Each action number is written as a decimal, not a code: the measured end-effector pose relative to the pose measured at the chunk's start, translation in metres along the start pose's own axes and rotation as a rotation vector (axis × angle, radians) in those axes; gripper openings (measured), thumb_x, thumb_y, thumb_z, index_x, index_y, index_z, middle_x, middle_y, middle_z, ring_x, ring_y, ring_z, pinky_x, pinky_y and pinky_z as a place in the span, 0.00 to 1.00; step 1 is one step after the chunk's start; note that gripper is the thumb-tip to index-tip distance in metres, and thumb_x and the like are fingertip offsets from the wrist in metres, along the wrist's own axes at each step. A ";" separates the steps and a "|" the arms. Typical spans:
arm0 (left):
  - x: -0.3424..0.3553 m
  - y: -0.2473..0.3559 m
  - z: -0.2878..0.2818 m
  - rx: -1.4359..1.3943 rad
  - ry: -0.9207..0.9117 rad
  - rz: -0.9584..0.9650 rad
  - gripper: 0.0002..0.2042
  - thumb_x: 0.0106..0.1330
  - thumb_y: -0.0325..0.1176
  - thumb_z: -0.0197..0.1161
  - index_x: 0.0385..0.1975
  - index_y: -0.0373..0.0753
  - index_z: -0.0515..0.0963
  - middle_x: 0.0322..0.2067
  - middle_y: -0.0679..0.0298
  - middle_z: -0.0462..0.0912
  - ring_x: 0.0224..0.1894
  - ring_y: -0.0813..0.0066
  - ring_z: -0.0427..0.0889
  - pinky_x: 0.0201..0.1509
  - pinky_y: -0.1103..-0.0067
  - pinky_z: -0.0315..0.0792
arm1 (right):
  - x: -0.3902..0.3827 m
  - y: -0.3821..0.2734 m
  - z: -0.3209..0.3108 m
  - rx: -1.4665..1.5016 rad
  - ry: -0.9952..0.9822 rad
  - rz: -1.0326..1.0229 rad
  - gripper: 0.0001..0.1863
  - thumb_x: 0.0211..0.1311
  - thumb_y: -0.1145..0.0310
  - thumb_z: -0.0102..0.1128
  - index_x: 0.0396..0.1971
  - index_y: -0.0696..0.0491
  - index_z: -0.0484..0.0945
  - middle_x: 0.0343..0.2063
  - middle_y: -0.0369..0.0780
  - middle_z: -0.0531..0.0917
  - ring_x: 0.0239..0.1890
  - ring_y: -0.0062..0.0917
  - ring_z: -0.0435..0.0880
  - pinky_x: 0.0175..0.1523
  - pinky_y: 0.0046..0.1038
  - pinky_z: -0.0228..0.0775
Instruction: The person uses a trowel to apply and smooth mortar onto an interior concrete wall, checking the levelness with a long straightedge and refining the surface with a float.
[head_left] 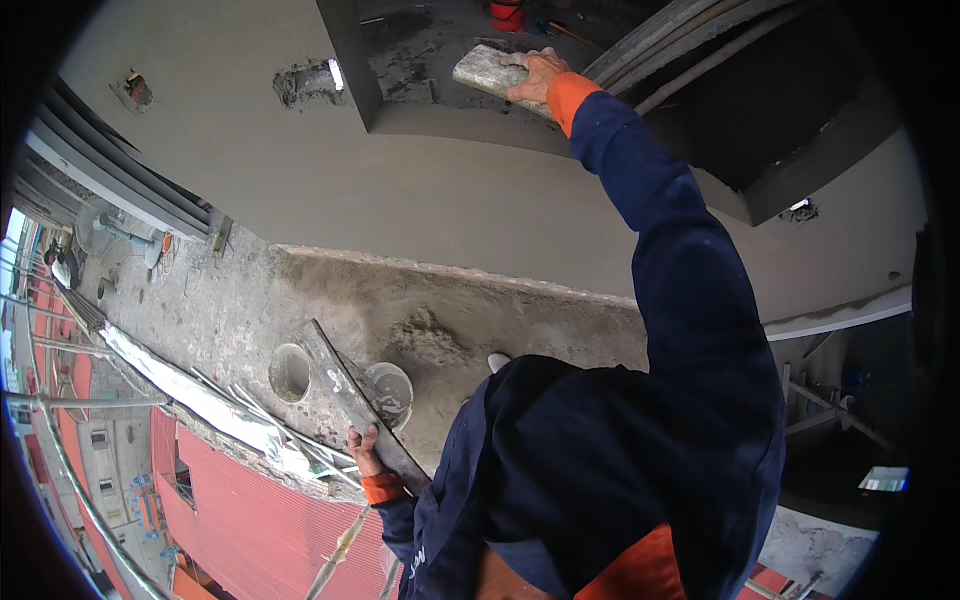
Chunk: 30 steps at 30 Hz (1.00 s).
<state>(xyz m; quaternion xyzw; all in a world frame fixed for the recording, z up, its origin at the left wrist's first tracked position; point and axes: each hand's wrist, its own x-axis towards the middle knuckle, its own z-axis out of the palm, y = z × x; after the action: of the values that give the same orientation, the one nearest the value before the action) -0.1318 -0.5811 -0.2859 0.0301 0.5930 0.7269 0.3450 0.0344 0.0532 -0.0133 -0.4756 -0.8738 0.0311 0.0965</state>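
My right hand [540, 78] reaches far forward over the window opening in the grey plastered wall [450, 195]. It is closed on a mortar-caked plastering float [486, 70] at the opening's sill; whether the float touches the sill I cannot tell. Low on the left, my left hand [366, 450] is wrapped round a long, flat straightedge [340, 375] smeared with mortar. The straightedge slants across the view above two buckets. One is a pale bucket [291, 373]; the other, a bucket holding wet grey stuff [392, 390], is partly hidden by it.
A heap of mortar [428, 335] lies on the floor below the wall. Poles [690, 45] lean in the opening, with a red bucket [507, 14] beyond. Scaffold pipes [75, 470] and a drop to red roofing [250, 510] are on the left. A fan [95, 228] stands farther off.
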 end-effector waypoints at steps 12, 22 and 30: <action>-0.009 -0.021 -0.021 0.095 -0.159 -0.110 0.11 0.54 0.34 0.68 0.35 0.39 0.76 0.33 0.65 0.81 0.33 0.76 0.78 0.40 0.78 0.72 | -0.199 0.136 -0.077 -0.008 -0.012 0.022 0.37 0.38 0.59 0.69 0.57 0.37 0.73 0.57 0.43 0.74 0.63 0.39 0.61 0.67 0.36 0.59; -0.041 -0.004 0.053 0.101 -0.203 -0.027 0.10 0.54 0.31 0.68 0.33 0.37 0.76 0.33 0.60 0.82 0.33 0.71 0.81 0.43 0.73 0.77 | -0.164 0.116 -0.003 0.117 -0.036 -0.092 0.38 0.37 0.60 0.67 0.58 0.39 0.73 0.55 0.46 0.74 0.63 0.37 0.62 0.66 0.34 0.59; -0.050 -0.032 0.065 0.080 -0.240 -0.046 0.12 0.54 0.31 0.68 0.38 0.37 0.78 0.34 0.62 0.82 0.35 0.72 0.80 0.43 0.77 0.75 | -0.149 0.183 -0.091 0.100 0.122 0.073 0.36 0.41 0.52 0.69 0.58 0.32 0.73 0.51 0.46 0.74 0.60 0.40 0.66 0.64 0.37 0.61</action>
<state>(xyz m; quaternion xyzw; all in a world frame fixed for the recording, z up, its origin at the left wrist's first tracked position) -0.0493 -0.5517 -0.2764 0.1170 0.5765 0.6858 0.4285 0.2829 0.0248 0.0286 -0.5026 -0.8458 0.0492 0.1722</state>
